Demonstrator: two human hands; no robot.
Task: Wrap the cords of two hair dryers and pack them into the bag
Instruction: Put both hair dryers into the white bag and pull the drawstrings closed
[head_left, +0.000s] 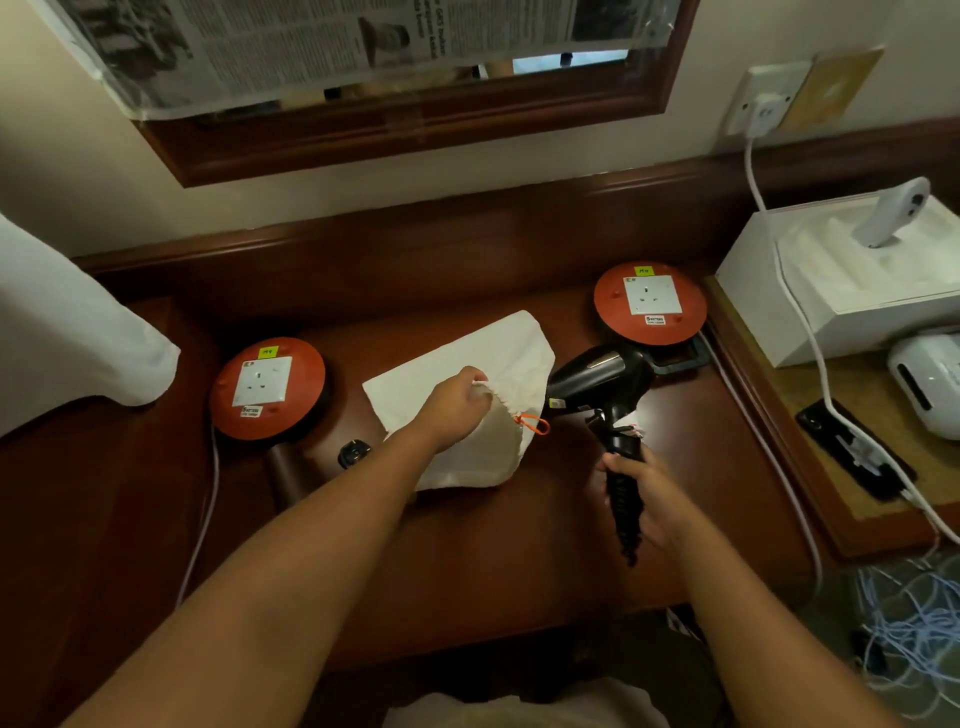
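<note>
Hair dryer, black, coiled cord, prob. bunched

left hand grips the drawstring rim of the white bag, lifting its mouth open | right hand just right of the bag, holding a black hair dryer by its handle with coiled cord, nozzle at the bag's mouth | red socket discs left and far right of the bag | black plug left of the bag on the wooden desk
</note>
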